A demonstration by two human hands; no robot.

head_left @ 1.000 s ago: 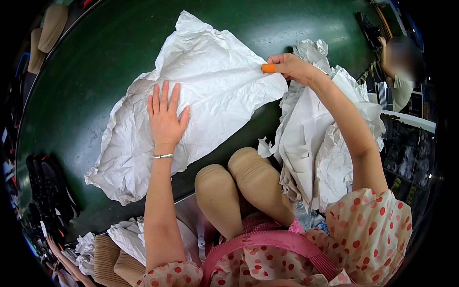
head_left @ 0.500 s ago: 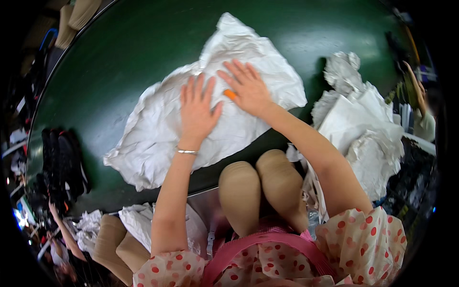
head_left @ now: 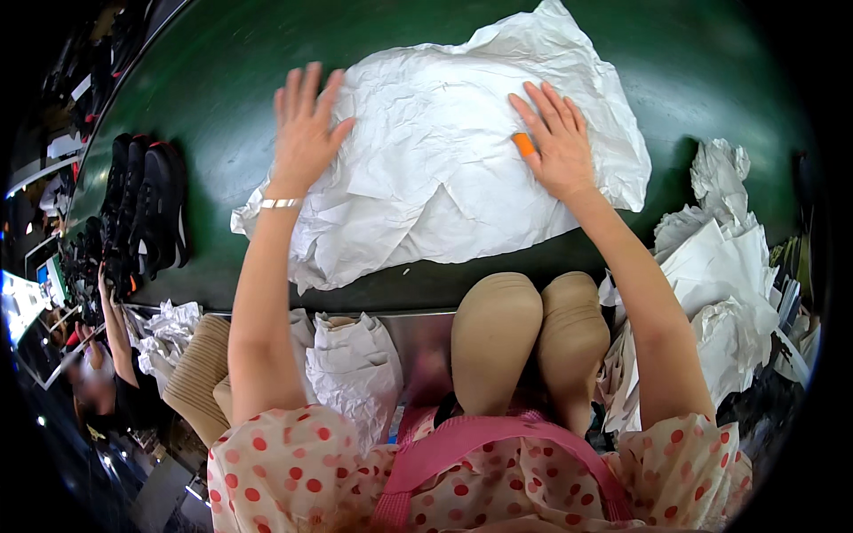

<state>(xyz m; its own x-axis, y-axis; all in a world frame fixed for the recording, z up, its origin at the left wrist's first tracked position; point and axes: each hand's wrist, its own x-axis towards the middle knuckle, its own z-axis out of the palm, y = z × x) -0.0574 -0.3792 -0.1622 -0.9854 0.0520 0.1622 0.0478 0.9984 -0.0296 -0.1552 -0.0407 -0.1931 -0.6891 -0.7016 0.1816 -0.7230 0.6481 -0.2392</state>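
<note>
While laid out crumpled on the green tabletop (head_left: 222, 80), white paper sheet (head_left: 444, 178) noted as the thing under both hands, near edge close to the tabletop's front rim, far corner peaking toward the top of view. Left hand (head_left: 305, 124): flat, fingers spread apart, gripping nothing, palm on the sheet's upper left edge with fingertips reaching past it over bare tabletop; thin bracelet (head_left: 281, 203) at wrist. Right hand (head_left: 555, 142): likewise flat and spread, clamped on nothing, resting on the sheet's right half; orange finger cover (head_left: 524, 144) on thumb, touching paper. Both hands well apart, 1 toward each side of the sheet. Step in hand, as judged: pressing and spreading the sheet flat; many creases and a raised lower left corner remain, so counted as partway. Further flattening judged to call for even downward pressure and outward strokes toward the edges, light enough not to tear thin paper or drag it off the front rim. Also recorded: row of black shoes (head_left: 147, 209) on tabletop at far left, well apart from the sheet; loose pile of white paper (head_left: 720, 266) at right; more crumpled paper (head_left: 355, 364) below the rim beside the knees (head_left: 498, 338); another person's arm (head_left: 114, 329) at lower left, not touching the sheet.
</note>
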